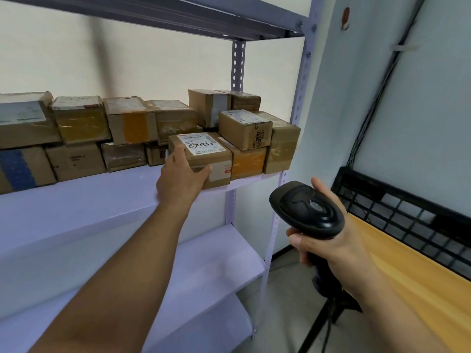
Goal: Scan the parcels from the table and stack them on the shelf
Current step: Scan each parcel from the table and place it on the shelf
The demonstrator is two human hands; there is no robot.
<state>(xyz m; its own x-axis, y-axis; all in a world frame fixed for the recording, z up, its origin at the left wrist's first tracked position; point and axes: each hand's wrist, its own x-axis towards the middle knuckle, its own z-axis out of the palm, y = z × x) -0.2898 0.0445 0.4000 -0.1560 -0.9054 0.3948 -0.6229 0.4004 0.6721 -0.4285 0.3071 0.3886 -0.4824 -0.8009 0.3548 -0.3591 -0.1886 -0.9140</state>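
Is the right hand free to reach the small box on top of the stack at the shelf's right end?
Probably not: the right hand is wrapped around the scanner, low and off the shelf. The small box itself sits unobstructed.

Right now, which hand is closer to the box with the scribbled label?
Left. The left hand grips the labelled cardboard box on the shelf; the right hand holds the barcode scanner, lower right.

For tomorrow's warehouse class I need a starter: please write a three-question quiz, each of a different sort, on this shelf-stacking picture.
1. True or false: the left hand holds the labelled parcel at the front edge of the shelf.
2. What does the right hand hold? A) tape B) black scanner C) pen
3. Fill in: the shelf below the parcels is ____.

Key: 1 true; 2 B; 3 bare
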